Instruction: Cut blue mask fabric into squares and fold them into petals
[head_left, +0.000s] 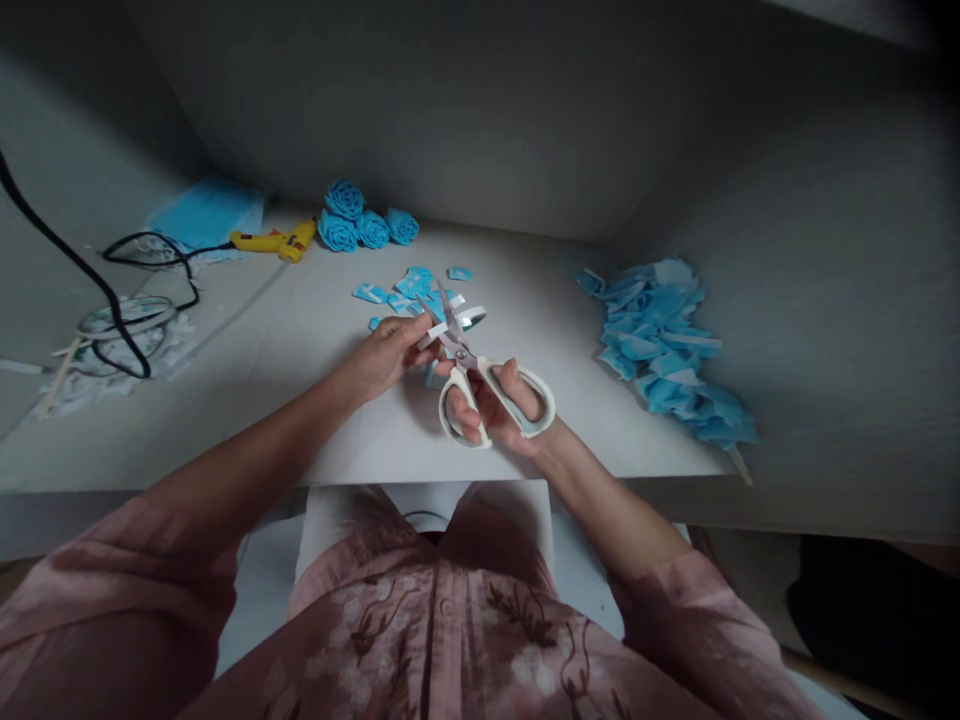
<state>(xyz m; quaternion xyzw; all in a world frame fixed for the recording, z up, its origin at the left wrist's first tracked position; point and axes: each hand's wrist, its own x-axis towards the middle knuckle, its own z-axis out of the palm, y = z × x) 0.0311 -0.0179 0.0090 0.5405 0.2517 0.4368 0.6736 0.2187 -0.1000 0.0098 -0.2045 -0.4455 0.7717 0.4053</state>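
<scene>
My right hand (504,415) has its fingers through the white handles of a pair of scissors (462,356). The blades stand apart and point away from me, up against a narrow white strip (437,331). My left hand (391,352) pinches this strip between thumb and fingers, left of the blades. To the right of the blades a curved, shiny white piece (474,318) shows; whether it joins the strip I cannot tell. Small cut blue pieces (415,283) lie on the table just beyond both hands. Another bluish piece (437,375) is partly hidden beneath my hands.
Several blue rosettes (358,218) sit at the back of the white table (525,280). Left of them lie a yellow glue gun (277,241) with a black cord and a flat blue sheet (206,212). A heap of blue fabric-like scraps (664,340) covers the right side. White scraps (127,350) lie left.
</scene>
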